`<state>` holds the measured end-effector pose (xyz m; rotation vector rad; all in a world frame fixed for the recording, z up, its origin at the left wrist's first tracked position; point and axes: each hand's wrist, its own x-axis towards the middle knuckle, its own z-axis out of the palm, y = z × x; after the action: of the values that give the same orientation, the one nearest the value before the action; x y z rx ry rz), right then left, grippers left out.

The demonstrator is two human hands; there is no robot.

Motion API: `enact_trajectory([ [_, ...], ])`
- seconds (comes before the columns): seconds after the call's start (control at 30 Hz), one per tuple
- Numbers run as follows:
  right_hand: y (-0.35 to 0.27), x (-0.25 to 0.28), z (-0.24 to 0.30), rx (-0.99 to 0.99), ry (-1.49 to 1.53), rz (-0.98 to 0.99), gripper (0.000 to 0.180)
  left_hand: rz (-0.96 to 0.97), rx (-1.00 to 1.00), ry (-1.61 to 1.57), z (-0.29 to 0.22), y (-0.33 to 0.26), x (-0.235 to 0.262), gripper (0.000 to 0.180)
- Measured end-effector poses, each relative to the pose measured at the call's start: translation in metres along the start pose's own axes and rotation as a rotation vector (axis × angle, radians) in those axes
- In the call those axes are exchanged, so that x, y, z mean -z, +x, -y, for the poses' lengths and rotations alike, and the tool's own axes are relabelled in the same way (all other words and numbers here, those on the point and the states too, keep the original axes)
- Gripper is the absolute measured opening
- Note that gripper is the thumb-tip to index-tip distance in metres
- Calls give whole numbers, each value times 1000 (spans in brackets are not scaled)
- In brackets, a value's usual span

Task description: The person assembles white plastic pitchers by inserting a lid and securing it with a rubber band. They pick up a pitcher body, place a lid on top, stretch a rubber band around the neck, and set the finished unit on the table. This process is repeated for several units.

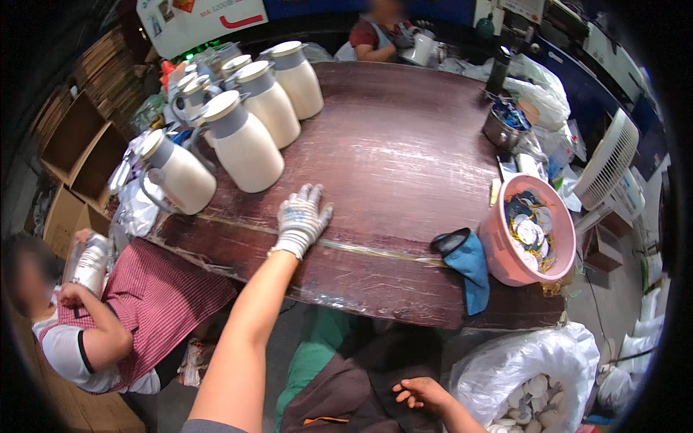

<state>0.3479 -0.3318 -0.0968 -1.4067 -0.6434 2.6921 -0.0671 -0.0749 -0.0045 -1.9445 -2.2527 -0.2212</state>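
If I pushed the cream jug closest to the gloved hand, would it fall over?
The cream jug could tip if pushed near its grey collar, because it stands tall. Its smooth-looking side may feel slippery. It probably won't squash easily, since its rounded body looks stiff.

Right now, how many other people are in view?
2: one person by the near-left corner of the table; another person beyond its far edge. Others may be hidden.
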Motion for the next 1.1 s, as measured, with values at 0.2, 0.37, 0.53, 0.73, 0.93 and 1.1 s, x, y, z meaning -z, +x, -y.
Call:
enact_trajectory([
  [0.2,3,17,-9,19,85,45,36,114,274,48,77,32,-12,61],
  [0.37,7,22,-3,5,97,79,36,-61,420,158,54,15,-16,51],
  [0.53,9,19,-3,29,38,75,34,-185,217,8,17,-28,-17,40],
  [0.73,-7,-20,11,237,-153,45,31,-108,-57,-124,-50,-87,-5,52],
  [0.93,-33,-86,155,758,-523,-47,31,-86,-180,-228,-67,-122,10,52],
  [1.1,-36,-113,282,1177,-911,-390,28,-147,-192,-352,-69,-119,14,45],
])
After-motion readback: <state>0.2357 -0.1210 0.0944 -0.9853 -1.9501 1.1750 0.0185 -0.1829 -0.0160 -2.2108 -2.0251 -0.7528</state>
